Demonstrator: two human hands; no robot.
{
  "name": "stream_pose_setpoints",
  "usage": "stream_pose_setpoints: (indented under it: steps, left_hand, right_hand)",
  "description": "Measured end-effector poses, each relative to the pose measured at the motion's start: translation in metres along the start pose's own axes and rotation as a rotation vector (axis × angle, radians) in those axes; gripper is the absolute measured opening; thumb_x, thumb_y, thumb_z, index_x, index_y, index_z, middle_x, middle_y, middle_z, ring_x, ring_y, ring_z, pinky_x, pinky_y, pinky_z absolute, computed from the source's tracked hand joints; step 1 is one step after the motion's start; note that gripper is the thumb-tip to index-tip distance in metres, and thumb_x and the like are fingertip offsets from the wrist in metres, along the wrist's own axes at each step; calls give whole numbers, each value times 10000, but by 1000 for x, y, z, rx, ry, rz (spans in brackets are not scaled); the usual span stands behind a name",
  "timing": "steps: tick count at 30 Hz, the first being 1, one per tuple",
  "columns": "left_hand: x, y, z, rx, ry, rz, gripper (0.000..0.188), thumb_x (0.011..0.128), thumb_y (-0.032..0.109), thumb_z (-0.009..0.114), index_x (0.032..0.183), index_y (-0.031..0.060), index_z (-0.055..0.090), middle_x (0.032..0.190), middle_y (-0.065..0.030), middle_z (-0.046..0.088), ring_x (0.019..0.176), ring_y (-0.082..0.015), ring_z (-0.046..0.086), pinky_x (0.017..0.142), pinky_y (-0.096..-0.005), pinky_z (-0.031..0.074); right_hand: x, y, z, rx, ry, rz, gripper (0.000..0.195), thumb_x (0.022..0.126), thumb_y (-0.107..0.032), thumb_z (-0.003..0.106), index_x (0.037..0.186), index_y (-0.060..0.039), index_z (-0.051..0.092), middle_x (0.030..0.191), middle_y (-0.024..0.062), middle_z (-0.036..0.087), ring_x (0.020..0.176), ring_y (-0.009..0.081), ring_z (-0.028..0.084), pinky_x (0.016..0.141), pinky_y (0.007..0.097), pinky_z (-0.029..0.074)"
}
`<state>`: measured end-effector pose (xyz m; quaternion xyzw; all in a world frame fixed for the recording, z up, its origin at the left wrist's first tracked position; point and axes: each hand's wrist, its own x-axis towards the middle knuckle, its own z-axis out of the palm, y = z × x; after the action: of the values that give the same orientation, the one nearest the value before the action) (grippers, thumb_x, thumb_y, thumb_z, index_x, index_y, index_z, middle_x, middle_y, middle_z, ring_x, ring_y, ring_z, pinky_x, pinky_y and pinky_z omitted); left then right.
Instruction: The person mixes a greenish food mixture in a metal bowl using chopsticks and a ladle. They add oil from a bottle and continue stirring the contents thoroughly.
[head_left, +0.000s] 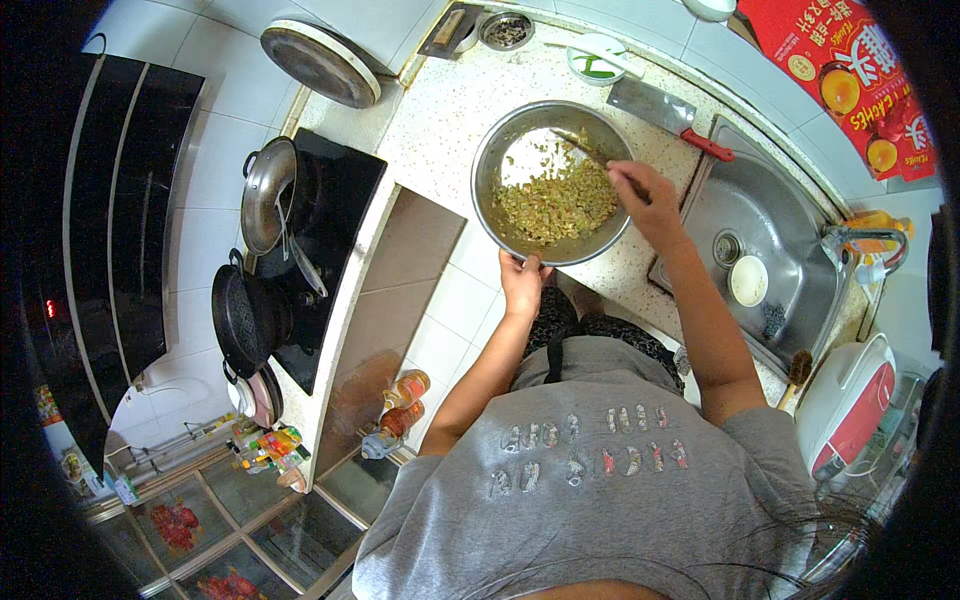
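Note:
A large stainless steel bowl (484, 150) stands at the front edge of the speckled counter, with a chopped green and brown mixture (559, 202) in it. My left hand (523, 281) grips the bowl's near rim. In my right hand (646, 199), over the bowl's right side, are dark slender utensils, seemingly chopsticks (574, 141), their far ends inside the bowl. Behind the bowl to the right lies a cleaver (656, 106) with a red handle, its handle reaching the sink's edge. A small white bowl (598, 60) with green pieces stands behind it, a pale utensil across its rim.
At the right is a steel sink (780, 195) holding a white bowl (748, 281). The black cooktop (330, 202) at the left bears a steel wok (268, 195) and a black wok (244, 319). A round board (321, 64) leans at the back left. Bottles (401, 416) stand on the floor.

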<state>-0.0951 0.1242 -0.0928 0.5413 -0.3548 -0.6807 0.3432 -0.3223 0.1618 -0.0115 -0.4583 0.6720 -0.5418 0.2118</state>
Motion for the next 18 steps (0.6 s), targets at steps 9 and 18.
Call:
stream_pose_setpoints:
  steps: [9, 18]
  left_hand:
    - [3, -9, -3, 44, 27, 8, 348, 899, -23, 503, 1206, 99, 394, 1106, -65, 568, 870, -150, 616, 633, -251, 555]
    - [-1, -3, -1, 16, 9, -10, 337, 904, -58, 483, 1199, 82, 400, 1119, -72, 544, 859, -146, 608, 648, -247, 563]
  right_hand:
    - [-17, 3, 8, 47, -149, 30, 144, 874, -113, 668, 991, -32, 687, 868, 99, 692, 771, 165, 650, 699, 284, 502]
    - [-13, 2, 33, 85, -359, -27, 203, 908, -141, 669, 1065, -12, 677, 983, 73, 700, 872, 121, 635, 768, 258, 501]
